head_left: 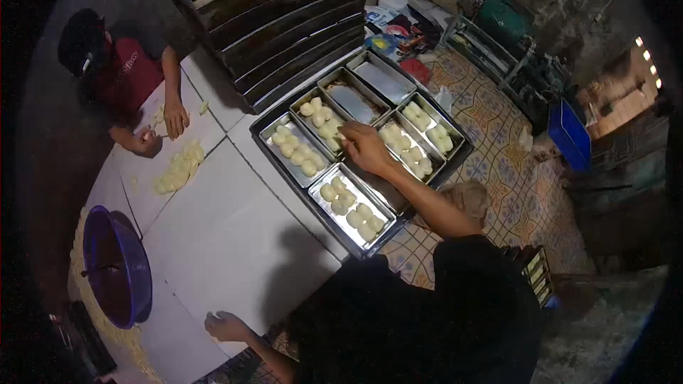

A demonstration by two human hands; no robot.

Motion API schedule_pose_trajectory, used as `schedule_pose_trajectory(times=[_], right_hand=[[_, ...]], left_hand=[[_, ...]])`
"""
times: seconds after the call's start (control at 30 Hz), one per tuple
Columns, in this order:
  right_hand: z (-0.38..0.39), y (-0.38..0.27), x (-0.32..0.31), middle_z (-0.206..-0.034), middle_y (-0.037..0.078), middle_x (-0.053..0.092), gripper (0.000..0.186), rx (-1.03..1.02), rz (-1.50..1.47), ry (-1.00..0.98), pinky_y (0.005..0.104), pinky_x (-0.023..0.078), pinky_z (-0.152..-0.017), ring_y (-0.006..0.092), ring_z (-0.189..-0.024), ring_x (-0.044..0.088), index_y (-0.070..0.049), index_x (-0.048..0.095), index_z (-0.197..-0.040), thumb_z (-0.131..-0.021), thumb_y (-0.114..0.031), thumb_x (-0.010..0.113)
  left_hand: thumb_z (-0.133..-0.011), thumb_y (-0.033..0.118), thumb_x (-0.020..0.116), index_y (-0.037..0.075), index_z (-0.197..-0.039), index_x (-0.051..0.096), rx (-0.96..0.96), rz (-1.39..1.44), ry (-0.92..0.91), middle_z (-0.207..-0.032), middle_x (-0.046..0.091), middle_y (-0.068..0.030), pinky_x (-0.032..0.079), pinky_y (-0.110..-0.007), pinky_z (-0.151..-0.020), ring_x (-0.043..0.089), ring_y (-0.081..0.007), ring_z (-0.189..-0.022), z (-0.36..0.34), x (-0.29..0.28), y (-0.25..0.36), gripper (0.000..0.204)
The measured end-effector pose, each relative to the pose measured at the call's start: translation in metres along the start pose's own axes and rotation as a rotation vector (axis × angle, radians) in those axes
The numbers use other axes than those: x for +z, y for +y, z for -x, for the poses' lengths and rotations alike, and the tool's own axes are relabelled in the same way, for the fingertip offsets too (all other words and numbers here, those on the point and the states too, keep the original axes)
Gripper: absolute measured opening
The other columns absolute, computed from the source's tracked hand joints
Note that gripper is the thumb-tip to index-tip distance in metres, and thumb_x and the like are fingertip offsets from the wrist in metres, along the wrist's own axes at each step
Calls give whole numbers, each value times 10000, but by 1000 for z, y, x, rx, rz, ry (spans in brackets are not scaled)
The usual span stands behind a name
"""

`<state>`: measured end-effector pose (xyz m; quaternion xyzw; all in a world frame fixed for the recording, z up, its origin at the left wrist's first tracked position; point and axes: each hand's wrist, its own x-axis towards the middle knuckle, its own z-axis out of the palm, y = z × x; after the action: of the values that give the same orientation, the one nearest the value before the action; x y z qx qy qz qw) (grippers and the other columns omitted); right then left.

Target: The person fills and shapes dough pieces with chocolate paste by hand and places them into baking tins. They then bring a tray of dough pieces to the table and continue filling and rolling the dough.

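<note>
My right hand reaches into a metal loaf tin, its fingers closed down on a pale dough ball beside other dough balls there. The fingertips partly hide that dough. Neighbouring tins hold dough balls too: one tin to the left, another nearer me, and two more to the right. All sit in a large dark tray. Low at the edge of the white tiled table, my left hand is loosely curled with its fingers slightly apart, with nothing visible in it.
Across the table at left, a co-worker's hands work beside a dough pile. A purple basin stands at the left edge. Stacked dark trays rise at the back. Machinery and a blue crate are at right.
</note>
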<state>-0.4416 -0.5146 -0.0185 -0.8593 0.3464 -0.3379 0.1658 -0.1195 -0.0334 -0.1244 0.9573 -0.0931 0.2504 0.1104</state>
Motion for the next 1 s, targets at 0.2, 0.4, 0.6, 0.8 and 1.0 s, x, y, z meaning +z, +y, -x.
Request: schedule_pose_trajectory(times=[0.2,0.4,0.6,0.8,1.0], right_hand=[[34,69,-107,-870,260,656,240,546,223,78,458,504,-778,407,-831,643,9,665,-989,-782,-73,577],[96,174,-122,-871,263,640,250,418,464,-290,488,486,-740,434,-819,621,-30,663,-949,-715,-29,574],[102,164,-152,-1133,269,587,452,148,290,-256,422,485,-854,416,-1006,591,-79,638,-1160,-714,-8,607],[115,162,-170,-1166,265,574,370,271,360,-290,415,465,-915,408,-1085,557,-72,652,-1117,-749,-107,660],[92,100,-148,-1215,251,571,382,311,439,-99,410,488,-891,404,-1034,602,-2,627,-1136,-769,-99,681]], left_hand=[[-839,186,553,33,-1076,622,-2,-23,-4,-1087,590,-148,474,-479,-798,574,-348,-963,4,-20,-7,290],[-855,216,517,12,-1092,627,60,-45,-56,-1074,600,-162,493,-505,-737,599,-351,-938,-2,-13,10,332],[-871,199,516,17,-1054,635,30,-36,-15,-1064,604,-169,497,-488,-732,606,-346,-912,2,-3,3,284],[-871,200,514,-4,-1047,631,61,22,-5,-1019,613,-182,495,-484,-757,588,-369,-921,2,-11,15,294],[-810,82,554,-54,-1042,615,72,126,39,-1036,607,-237,454,-474,-867,559,-399,-997,-2,-25,8,276]])
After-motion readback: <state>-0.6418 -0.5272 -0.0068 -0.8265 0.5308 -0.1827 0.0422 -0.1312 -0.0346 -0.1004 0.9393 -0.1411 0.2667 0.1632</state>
